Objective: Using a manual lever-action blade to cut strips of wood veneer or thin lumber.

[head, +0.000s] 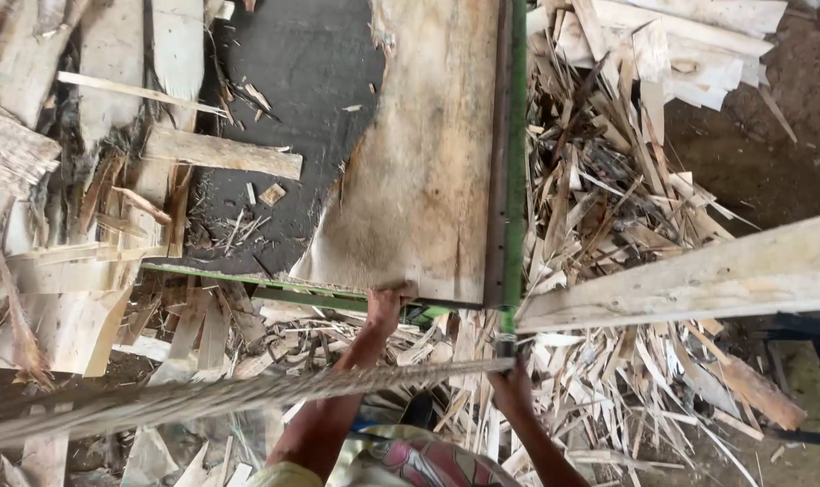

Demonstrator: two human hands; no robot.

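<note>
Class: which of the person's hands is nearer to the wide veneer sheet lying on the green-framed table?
Left. The left hand grips the veneer sheet at its near edge; the right hand sits lower, below the green frame.

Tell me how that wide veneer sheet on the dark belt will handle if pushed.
The veneer sheet looks thin with a ragged, torn left edge, so it probably flexes and splits easily. The left hand grips its near edge alone, suggesting it is light.

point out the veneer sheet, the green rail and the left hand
veneer sheet (423, 171), head view, middle of its pale face
green rail (516, 153), head view, midway along its length
left hand (387, 302), head view, back of the hand at the sheet's near edge
</note>
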